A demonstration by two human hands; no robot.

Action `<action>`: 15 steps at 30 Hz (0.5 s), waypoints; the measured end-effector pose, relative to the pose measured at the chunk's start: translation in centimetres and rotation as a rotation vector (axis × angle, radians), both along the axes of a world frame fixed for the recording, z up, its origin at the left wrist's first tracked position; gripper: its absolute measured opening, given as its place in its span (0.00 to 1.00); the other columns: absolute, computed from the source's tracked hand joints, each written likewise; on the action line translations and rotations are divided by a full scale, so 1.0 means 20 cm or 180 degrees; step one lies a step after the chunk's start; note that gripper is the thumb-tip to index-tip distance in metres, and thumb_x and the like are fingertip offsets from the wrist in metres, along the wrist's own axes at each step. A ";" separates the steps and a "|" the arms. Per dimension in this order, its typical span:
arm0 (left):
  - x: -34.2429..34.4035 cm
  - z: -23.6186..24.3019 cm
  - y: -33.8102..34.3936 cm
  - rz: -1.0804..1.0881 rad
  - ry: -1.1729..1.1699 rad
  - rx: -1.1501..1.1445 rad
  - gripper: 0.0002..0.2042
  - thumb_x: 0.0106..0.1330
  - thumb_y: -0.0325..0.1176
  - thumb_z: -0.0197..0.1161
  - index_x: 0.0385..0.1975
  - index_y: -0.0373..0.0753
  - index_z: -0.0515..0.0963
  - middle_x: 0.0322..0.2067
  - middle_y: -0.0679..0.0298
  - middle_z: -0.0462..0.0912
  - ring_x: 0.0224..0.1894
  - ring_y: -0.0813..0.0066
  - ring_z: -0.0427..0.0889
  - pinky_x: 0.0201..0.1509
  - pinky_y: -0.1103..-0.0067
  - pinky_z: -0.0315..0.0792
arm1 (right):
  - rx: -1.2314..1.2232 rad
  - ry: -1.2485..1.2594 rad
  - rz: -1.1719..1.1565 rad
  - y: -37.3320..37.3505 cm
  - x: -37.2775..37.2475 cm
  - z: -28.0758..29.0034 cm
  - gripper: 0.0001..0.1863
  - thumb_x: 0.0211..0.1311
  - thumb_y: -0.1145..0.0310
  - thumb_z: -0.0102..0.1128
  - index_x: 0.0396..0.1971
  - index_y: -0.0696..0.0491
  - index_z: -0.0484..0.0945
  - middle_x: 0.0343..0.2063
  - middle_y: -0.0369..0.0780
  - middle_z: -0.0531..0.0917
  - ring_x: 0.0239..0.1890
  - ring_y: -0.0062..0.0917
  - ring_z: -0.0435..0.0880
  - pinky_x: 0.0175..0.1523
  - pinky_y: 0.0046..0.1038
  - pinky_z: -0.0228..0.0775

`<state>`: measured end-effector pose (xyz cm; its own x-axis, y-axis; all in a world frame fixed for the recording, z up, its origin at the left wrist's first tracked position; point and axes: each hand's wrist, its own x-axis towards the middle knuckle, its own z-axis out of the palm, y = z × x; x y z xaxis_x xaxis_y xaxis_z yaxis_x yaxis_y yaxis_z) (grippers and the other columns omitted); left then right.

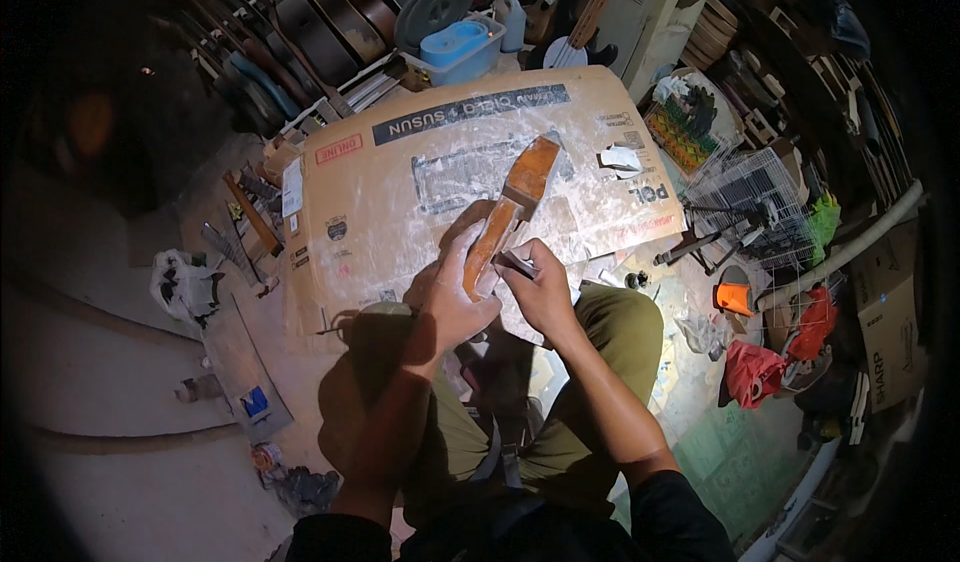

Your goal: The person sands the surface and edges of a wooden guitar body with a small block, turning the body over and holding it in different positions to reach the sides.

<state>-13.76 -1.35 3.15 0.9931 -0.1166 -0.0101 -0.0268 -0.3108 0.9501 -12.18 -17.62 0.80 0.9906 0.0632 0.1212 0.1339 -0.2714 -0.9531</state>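
A long wooden piece, shaped like an instrument's neck with a wide orange-brown end, slants up over a dusty flattened cardboard sheet. My left hand is closed around its lower part, dusted with white powder. My right hand is pinched on a small greyish flat item, perhaps abrasive paper, against the right side of the piece. A folded white paper lies on the right part of the cardboard.
Guitar bodies line the back beside blue plastic tubs. At right are a wire cage, red bags, a grey hose and cardboard boxes. Tools and scraps lie left of the sheet.
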 end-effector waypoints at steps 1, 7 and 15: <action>0.00 0.00 -0.01 0.0009 -0.0093 -0.0121 0.41 0.46 0.24 0.65 0.67 0.35 0.60 0.55 0.51 0.75 0.58 0.62 0.75 0.62 0.72 0.68 | -0.0177 -0.0400 -0.0048 0.00 0.01 -0.01 0.06 0.61 0.75 0.64 0.34 0.56 0.75 0.23 0.31 0.77 0.24 0.11 0.71 0.29 0.18 0.63; -0.02 0.02 -0.03 0.0114 -0.0312 -0.0198 0.39 0.47 0.24 0.64 0.65 0.35 0.61 0.54 0.47 0.75 0.58 0.54 0.77 0.59 0.68 0.71 | 0.0524 0.0559 -0.0092 0.01 0.01 -0.04 0.08 0.54 0.76 0.65 0.29 0.58 0.74 0.27 0.38 0.81 0.30 0.18 0.77 0.37 0.23 0.69; -0.03 0.01 -0.05 0.0125 -0.0399 -0.0195 0.40 0.47 0.24 0.64 0.66 0.33 0.60 0.57 0.46 0.73 0.61 0.52 0.74 0.64 0.67 0.68 | 0.0252 0.0183 -0.0192 0.02 0.00 -0.01 0.10 0.55 0.78 0.65 0.26 0.55 0.70 0.27 0.35 0.80 0.30 0.14 0.74 0.37 0.21 0.68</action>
<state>-14.41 -2.44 3.39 0.9900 -0.0742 0.1201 -0.1353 -0.2555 0.9573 -12.22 -17.28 0.55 0.9978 -0.0042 0.0664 0.0642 -0.2010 -0.9775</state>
